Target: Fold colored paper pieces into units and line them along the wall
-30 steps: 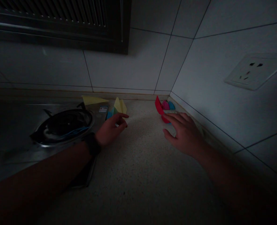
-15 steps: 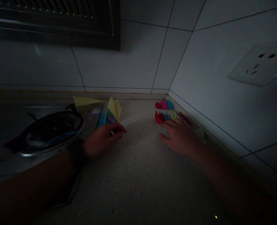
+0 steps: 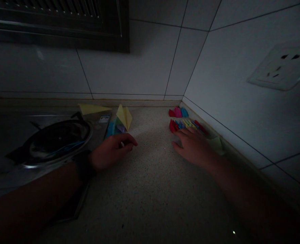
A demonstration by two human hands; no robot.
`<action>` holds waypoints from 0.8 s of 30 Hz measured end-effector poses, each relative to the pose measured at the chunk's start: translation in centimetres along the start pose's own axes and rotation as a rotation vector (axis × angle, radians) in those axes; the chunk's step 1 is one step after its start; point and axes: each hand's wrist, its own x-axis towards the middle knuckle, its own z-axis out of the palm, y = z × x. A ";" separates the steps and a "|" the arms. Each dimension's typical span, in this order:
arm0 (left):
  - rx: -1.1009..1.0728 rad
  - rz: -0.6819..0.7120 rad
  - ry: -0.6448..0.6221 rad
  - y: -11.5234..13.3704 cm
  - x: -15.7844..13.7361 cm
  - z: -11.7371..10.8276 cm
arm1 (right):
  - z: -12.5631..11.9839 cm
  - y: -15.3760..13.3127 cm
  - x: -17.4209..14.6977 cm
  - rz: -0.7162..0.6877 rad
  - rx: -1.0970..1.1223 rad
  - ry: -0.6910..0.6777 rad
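My right hand (image 3: 193, 145) lies over the near side of a row of small, bright coloured pieces (image 3: 184, 124) that look like clothespins, red at the left end. Its fingers are stretched forward and the thumb is spread apart; fingertips meet or cover the row's near edge. My left hand (image 3: 113, 149), a dark band on its wrist, rests on the counter with curled fingers, thumb and forefinger close together and nothing visible between them. Just beyond it stand a folded yellow paper (image 3: 124, 117) and blue and purple pieces (image 3: 111, 128), partly hidden by the hand.
A gas stove (image 3: 59, 140) sits at left under a dark range hood (image 3: 63, 30). Red, pink and blue pieces (image 3: 177, 112) lie in the back corner. Pale green paper (image 3: 216, 145) is behind my right wrist. A socket (image 3: 283, 66) is on the tiled right wall.
The view has shifted very slightly. My right fingers have moved a little on the row, and its red end shows slightly farther right. My left hand has stayed in place.
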 end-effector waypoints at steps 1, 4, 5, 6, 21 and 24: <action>-0.004 -0.001 -0.001 0.0 0.0 0.0 | 0.0 0.0 0.0 0.002 -0.002 -0.002; -0.016 -0.005 -0.007 0.1 -0.1 0.0 | -0.1 -0.2 0.1 0.013 -0.007 -0.007; -0.014 -0.006 -0.011 0.1 -0.1 0.0 | -0.2 -0.2 0.1 0.016 -0.007 -0.008; -0.009 -0.006 -0.016 0.1 0.0 0.0 | -0.2 -0.3 0.1 0.017 -0.008 -0.008; 0.030 0.021 -0.048 -0.2 -0.1 0.0 | 0.0 -0.2 0.0 0.032 -0.003 -0.005; 0.020 0.001 -0.061 -0.2 -0.1 0.0 | 0.0 -0.2 0.0 0.046 -0.028 0.002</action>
